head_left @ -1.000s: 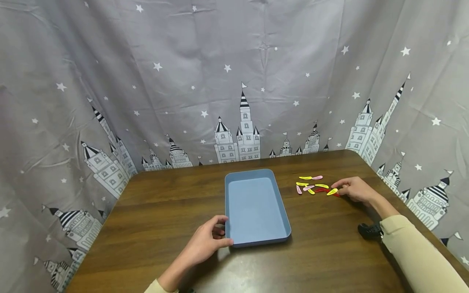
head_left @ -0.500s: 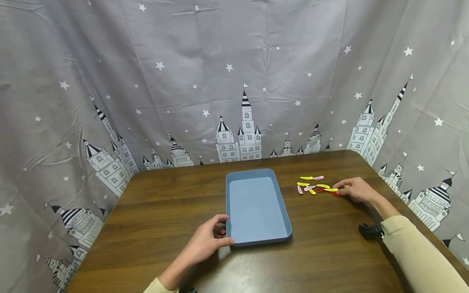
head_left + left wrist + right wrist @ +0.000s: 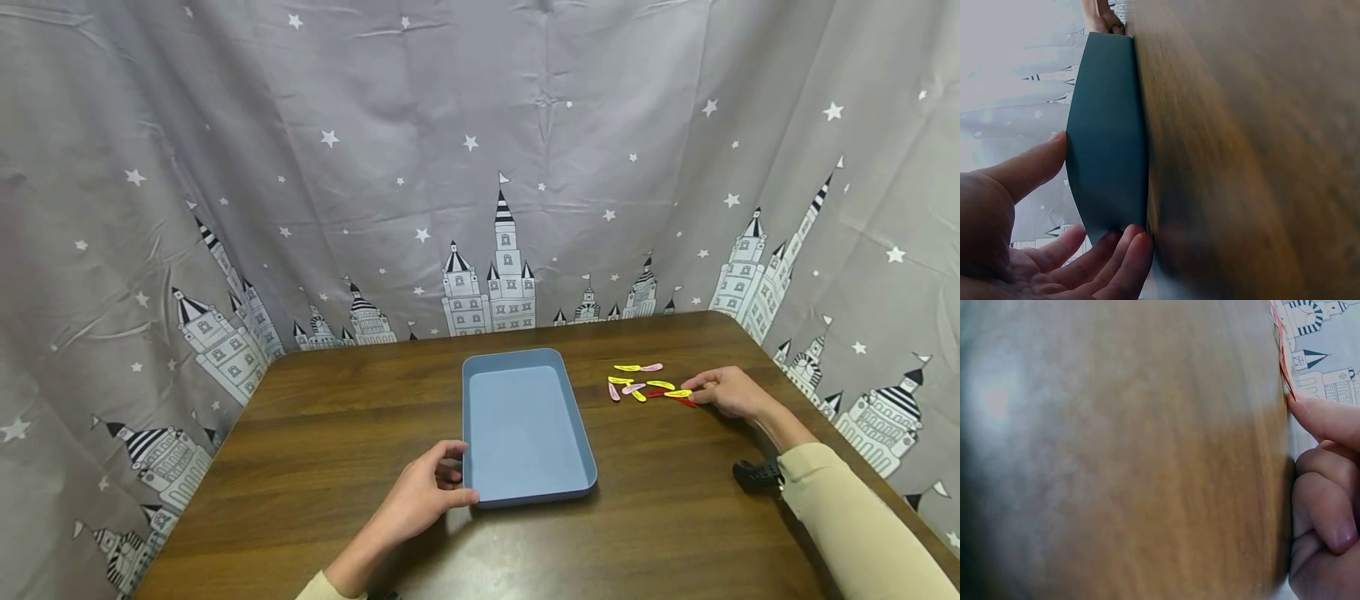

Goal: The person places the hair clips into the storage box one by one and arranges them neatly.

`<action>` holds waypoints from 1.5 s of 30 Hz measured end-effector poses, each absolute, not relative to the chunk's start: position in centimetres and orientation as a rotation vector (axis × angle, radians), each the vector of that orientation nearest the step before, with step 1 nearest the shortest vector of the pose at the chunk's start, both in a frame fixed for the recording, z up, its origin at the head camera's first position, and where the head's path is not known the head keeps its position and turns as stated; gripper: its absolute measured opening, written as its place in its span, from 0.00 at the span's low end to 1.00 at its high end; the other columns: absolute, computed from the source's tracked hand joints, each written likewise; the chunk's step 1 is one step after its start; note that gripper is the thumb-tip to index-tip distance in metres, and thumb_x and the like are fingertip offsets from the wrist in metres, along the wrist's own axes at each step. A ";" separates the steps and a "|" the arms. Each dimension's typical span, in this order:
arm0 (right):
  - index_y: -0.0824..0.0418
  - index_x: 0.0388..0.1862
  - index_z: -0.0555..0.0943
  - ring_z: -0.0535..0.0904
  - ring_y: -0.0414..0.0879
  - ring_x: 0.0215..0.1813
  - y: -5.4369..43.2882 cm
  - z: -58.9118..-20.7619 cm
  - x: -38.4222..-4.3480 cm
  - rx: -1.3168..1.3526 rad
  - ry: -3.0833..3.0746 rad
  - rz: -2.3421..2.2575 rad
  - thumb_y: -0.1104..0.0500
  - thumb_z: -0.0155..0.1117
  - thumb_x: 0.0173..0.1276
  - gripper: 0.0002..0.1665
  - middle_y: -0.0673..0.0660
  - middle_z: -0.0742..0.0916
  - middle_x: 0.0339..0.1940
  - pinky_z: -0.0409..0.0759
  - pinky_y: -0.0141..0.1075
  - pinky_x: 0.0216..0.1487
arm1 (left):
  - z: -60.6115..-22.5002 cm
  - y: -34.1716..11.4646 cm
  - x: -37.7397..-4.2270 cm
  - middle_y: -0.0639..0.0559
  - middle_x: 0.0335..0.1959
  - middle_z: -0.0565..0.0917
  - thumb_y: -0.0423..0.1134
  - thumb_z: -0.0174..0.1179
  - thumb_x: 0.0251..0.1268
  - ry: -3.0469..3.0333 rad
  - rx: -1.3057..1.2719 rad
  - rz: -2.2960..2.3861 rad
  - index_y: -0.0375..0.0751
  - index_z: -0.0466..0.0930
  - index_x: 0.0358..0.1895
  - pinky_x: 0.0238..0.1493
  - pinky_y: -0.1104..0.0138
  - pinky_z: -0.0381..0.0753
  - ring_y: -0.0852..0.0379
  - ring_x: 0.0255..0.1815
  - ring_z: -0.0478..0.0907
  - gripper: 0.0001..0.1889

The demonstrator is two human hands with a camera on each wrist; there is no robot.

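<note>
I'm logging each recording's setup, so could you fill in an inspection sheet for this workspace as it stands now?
Surface: brown wood-grain table, with a patch of glare near the front edge.
Job's things: blue-grey tray, flat, nothing in it; yellow clips, pink clips and red clips scattered right of it.
Clutter: only a black item by the right sleeve's cuff.
Left grip: bare hand, thumb and fingers around the tray's near-left corner.
Right grip: bare hand, fingertips at the rightmost clips; whether it pinches one is unclear.
Cables: nothing seen.
Surroundings: grey curtain with stars and castles, behind and on both sides.
</note>
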State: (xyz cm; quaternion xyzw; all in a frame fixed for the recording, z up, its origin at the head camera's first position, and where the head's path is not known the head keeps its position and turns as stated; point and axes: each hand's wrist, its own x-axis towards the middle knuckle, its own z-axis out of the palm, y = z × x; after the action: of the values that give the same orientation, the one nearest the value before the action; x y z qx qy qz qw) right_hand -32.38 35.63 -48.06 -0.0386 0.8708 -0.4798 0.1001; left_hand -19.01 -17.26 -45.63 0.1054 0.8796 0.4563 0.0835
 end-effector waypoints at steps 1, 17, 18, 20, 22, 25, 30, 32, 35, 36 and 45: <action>0.77 0.54 0.81 0.56 0.33 0.10 35.6 -48.1 -32.4 -0.109 2.576 -1.419 0.64 0.70 0.62 0.24 0.41 0.66 0.11 0.59 0.29 0.13 | -45.6 -17.3 -19.0 0.47 0.61 0.79 0.48 0.77 0.53 2.627 0.313 1.363 0.45 0.74 0.65 0.46 0.58 0.80 0.54 0.49 0.81 0.35; 0.77 0.53 0.81 0.56 0.33 0.11 35.7 -48.2 -32.4 -0.121 2.597 -1.379 0.64 0.71 0.61 0.23 0.41 0.66 0.10 0.58 0.28 0.14 | -45.8 -17.1 -19.0 0.50 0.59 0.81 0.48 0.79 0.50 2.670 0.302 1.378 0.46 0.75 0.63 0.46 0.58 0.79 0.54 0.49 0.81 0.35; 0.77 0.53 0.81 0.56 0.33 0.11 35.7 -48.1 -32.4 -0.123 2.600 -1.372 0.63 0.71 0.61 0.23 0.41 0.66 0.10 0.58 0.29 0.14 | -45.8 -17.1 -19.0 0.50 0.59 0.81 0.48 0.79 0.50 2.672 0.302 1.377 0.46 0.76 0.63 0.45 0.58 0.79 0.54 0.49 0.81 0.35; 0.76 0.53 0.81 0.57 0.33 0.11 35.6 -48.1 -32.3 -0.121 2.603 -1.362 0.63 0.71 0.62 0.23 0.41 0.66 0.10 0.59 0.29 0.14 | -45.9 -17.2 -19.1 0.50 0.59 0.81 0.48 0.79 0.49 2.673 0.305 1.377 0.47 0.76 0.63 0.45 0.58 0.79 0.54 0.49 0.81 0.35; 0.76 0.54 0.81 0.57 0.33 0.11 35.6 -48.1 -32.3 -0.116 2.599 -1.360 0.63 0.70 0.63 0.23 0.41 0.66 0.10 0.59 0.29 0.14 | -45.9 -17.2 -19.1 0.50 0.59 0.81 0.48 0.79 0.50 2.673 0.311 1.375 0.47 0.76 0.63 0.45 0.59 0.79 0.55 0.49 0.81 0.35; 0.76 0.54 0.81 0.57 0.34 0.11 35.6 -48.0 -32.3 -0.114 2.593 -1.372 0.62 0.70 0.64 0.24 0.41 0.67 0.11 0.60 0.29 0.14 | -46.0 -17.3 -19.1 0.49 0.59 0.81 0.48 0.78 0.51 2.666 0.322 1.381 0.47 0.76 0.63 0.45 0.58 0.80 0.55 0.49 0.81 0.34; 0.77 0.54 0.80 0.58 0.33 0.11 35.7 -48.0 -32.3 -0.117 2.581 -1.391 0.63 0.70 0.64 0.24 0.40 0.67 0.11 0.60 0.29 0.14 | -46.0 -17.4 -19.2 0.49 0.60 0.81 0.47 0.76 0.54 2.659 0.332 1.393 0.47 0.77 0.62 0.45 0.58 0.79 0.54 0.49 0.82 0.32; 0.77 0.55 0.80 0.58 0.33 0.11 35.7 -48.0 -32.3 -0.119 2.575 -1.394 0.62 0.70 0.64 0.24 0.40 0.67 0.11 0.60 0.29 0.14 | -46.0 -17.4 -19.1 0.49 0.59 0.82 0.47 0.77 0.54 2.661 0.329 1.391 0.47 0.77 0.62 0.46 0.58 0.80 0.54 0.49 0.82 0.32; 0.77 0.55 0.80 0.58 0.33 0.11 35.7 -48.0 -32.3 -0.121 2.567 -1.399 0.62 0.70 0.64 0.25 0.40 0.67 0.11 0.60 0.29 0.14 | -46.1 -17.5 -19.0 0.49 0.59 0.82 0.48 0.77 0.53 2.661 0.323 1.391 0.47 0.77 0.62 0.46 0.58 0.80 0.54 0.49 0.82 0.32; 0.77 0.55 0.80 0.58 0.34 0.11 35.7 -48.0 -32.3 -0.120 2.564 -1.400 0.62 0.70 0.64 0.25 0.41 0.67 0.11 0.61 0.29 0.14 | -46.1 -17.4 -19.0 0.48 0.59 0.82 0.48 0.77 0.53 2.661 0.324 1.392 0.47 0.77 0.62 0.46 0.58 0.80 0.54 0.49 0.82 0.32; 0.77 0.56 0.80 0.59 0.34 0.11 35.7 -47.7 -32.3 -0.114 2.529 -1.411 0.62 0.69 0.66 0.24 0.41 0.67 0.11 0.61 0.29 0.14 | -46.0 -17.5 -18.9 0.49 0.59 0.82 0.48 0.77 0.52 2.673 0.325 1.382 0.48 0.78 0.61 0.45 0.58 0.80 0.54 0.49 0.81 0.32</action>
State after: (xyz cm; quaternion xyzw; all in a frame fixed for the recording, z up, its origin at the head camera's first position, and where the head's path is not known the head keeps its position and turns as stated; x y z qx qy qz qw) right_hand -32.26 35.69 -47.75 -0.0392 0.8662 -0.4832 0.1212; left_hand -18.93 -17.52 -46.03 0.1070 0.8817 0.4559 0.0574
